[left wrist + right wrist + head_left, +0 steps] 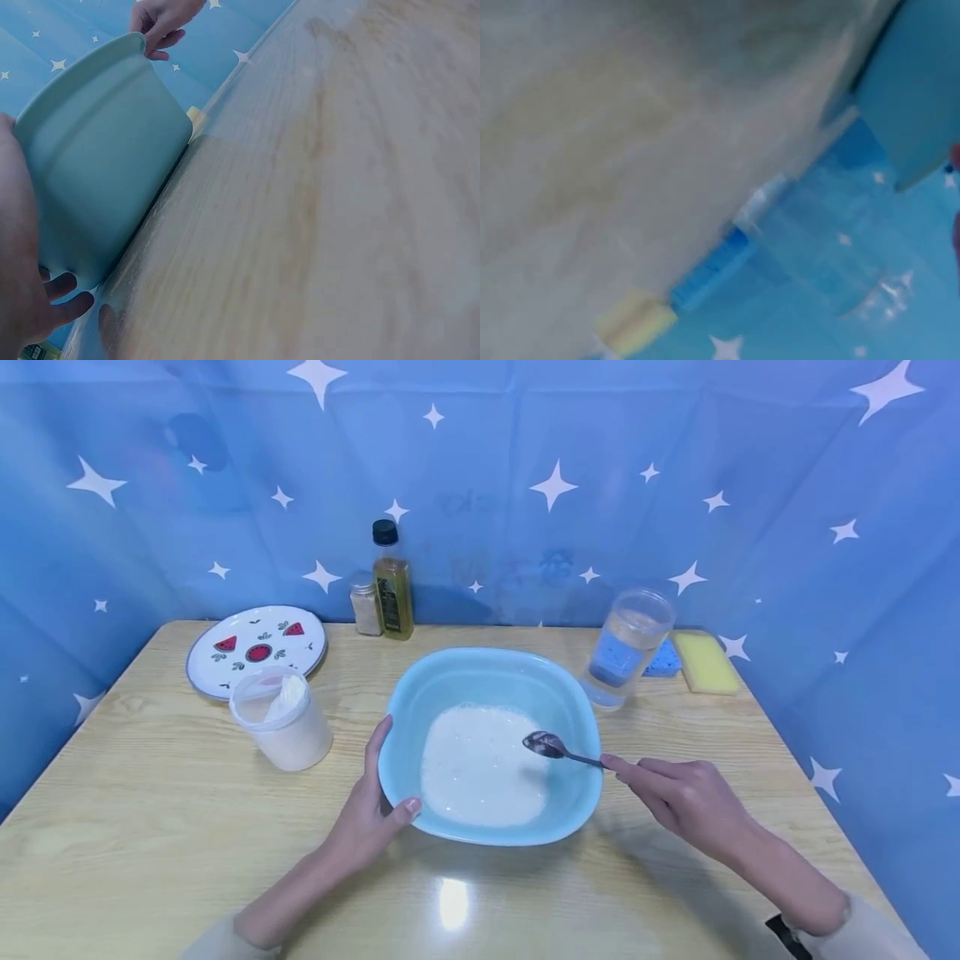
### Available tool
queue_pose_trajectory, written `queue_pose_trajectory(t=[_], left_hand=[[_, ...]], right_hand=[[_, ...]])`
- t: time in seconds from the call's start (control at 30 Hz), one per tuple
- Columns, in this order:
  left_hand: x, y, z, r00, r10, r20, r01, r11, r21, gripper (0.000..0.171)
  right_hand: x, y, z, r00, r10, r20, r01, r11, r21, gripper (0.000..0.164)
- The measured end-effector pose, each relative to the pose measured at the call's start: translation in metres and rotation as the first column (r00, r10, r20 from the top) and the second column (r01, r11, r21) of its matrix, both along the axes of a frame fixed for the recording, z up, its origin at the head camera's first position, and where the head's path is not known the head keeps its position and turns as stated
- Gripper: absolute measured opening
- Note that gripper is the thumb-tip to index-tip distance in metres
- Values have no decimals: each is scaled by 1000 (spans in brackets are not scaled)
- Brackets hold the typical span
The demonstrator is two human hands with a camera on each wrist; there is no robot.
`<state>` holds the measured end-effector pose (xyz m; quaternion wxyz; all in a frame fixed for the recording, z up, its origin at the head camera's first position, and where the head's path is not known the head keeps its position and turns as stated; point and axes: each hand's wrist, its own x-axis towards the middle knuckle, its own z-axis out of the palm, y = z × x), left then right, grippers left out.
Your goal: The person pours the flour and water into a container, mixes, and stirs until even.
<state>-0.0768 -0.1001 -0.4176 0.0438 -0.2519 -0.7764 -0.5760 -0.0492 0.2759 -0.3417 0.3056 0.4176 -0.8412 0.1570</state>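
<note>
A light blue plastic basin (491,835) stands on the table with a white, milky-looking layer (480,768) over its bottom. My left hand (363,822) holds the basin at its near left side, thumb over the rim and fingers against the outer wall. In the left wrist view those fingers (71,304) spread low on the basin's side (105,150). From the right, my right hand (686,797) pinches the handle of a metal spoon (546,744). The spoon's bowl, with white residue on it, is above the white layer, and its handle crosses the right rim.
Left of the basin stands an open white tub (296,739), in front of a patterned plate (217,668). A shaker jar (366,608) and an oil bottle (393,597) are at the back. Right: a clear cup of water (618,652), blue sponge (663,660) and yellow sponge (707,662).
</note>
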Motion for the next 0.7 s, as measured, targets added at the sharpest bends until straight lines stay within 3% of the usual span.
queue_pose_trajectory(t=[0.13,0.23,0.4,0.47,0.53,0.7], left_hand=[[0,0,0,1000,-3,2,3,1000,0,92],[1,-1,1,1000,2,-1,-2,1000,-3,92],[2,-1,1,1000,11,-3,-11,1000,-7,93],[2,-1,1,1000,13,-3,-13,1000,-8,93],[1,0,0,1000,14,-4,-14,1000,-7,93],[2,1,0,1000,20,-2,-20,1000,-17,92]], right_hand=[[0,3,-2,1000,-22,18,22,1000,-6,35],[1,4,-3,994,-32,107,36,999,-33,36],[4,5,-4,962,16,271,43,977,-209,25],[7,6,-2,931,40,363,78,949,-306,26],[10,9,1,881,63,469,147,906,-397,34],[18,26,11,735,150,662,365,735,-572,26]])
